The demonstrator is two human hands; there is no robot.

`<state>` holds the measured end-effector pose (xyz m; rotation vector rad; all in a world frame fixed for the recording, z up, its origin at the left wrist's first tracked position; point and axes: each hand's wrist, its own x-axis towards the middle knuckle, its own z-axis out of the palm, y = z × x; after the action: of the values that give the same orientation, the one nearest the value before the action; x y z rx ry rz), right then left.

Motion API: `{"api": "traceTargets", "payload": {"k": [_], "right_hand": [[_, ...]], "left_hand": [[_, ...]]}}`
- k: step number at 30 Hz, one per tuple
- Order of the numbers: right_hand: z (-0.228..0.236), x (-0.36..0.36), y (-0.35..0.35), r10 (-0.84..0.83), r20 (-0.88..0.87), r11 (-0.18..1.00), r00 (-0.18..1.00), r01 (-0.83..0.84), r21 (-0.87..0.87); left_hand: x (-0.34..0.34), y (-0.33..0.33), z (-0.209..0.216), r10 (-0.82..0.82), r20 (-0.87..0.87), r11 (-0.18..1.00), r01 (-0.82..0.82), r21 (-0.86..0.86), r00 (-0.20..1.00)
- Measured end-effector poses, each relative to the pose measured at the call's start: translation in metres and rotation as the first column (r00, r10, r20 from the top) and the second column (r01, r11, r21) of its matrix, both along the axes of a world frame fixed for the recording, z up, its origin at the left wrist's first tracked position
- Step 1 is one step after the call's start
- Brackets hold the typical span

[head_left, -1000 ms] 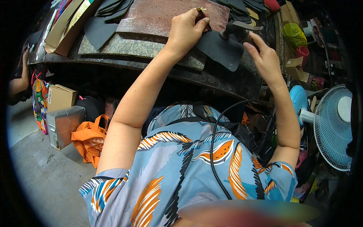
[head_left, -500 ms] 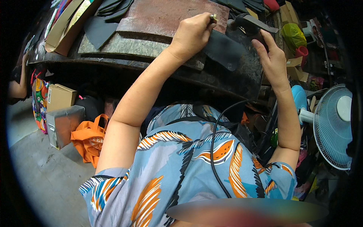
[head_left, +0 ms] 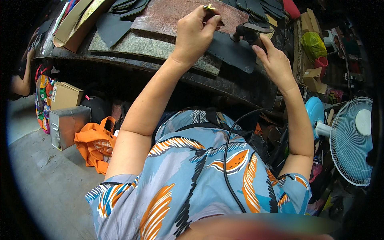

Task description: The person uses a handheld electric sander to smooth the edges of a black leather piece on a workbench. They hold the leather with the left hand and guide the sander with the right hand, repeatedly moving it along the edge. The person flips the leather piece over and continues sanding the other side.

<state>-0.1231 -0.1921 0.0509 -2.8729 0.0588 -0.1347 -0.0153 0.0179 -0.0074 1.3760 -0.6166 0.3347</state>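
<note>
Pinching a dark tool point(head_left: 208, 14), the left hand point(head_left: 195, 35) should steady it upright, the right hand point(head_left: 277, 61) curling fingers round a hammer point(head_left: 252, 37) near the dark panel point(head_left: 233, 53), upper right of centre.

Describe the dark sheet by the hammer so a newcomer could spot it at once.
Start at the dark table across the top and find the hammer in the right hand. The sheet lies by its head, near the right end of the grey slab. Unlike the other sheets, piled behind or lying further left, it shows a small pale mark at its near corner.
</note>
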Motion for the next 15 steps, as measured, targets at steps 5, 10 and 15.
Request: {"api": "traceTargets", "payload": {"k": [5,10,15], "right_hand": [[-0.004,0.002,0.001,0.007,0.016,1.0,1.0,-0.007,0.0],[-0.007,0.003,-0.004,0.065,-0.026,0.996,0.998,-0.063,0.063],[-0.007,0.004,-0.011,0.051,-0.046,0.994,0.998,-0.046,0.097]], "left_hand": [[0.003,-0.005,-0.013,0.043,-0.172,0.988,-0.016,0.151,0.984],[0.012,0.001,-0.017,-0.072,-0.313,0.985,0.118,0.13,0.947],[0.016,-0.004,-0.018,-0.157,-0.328,0.978,0.192,0.078,0.932]]}}
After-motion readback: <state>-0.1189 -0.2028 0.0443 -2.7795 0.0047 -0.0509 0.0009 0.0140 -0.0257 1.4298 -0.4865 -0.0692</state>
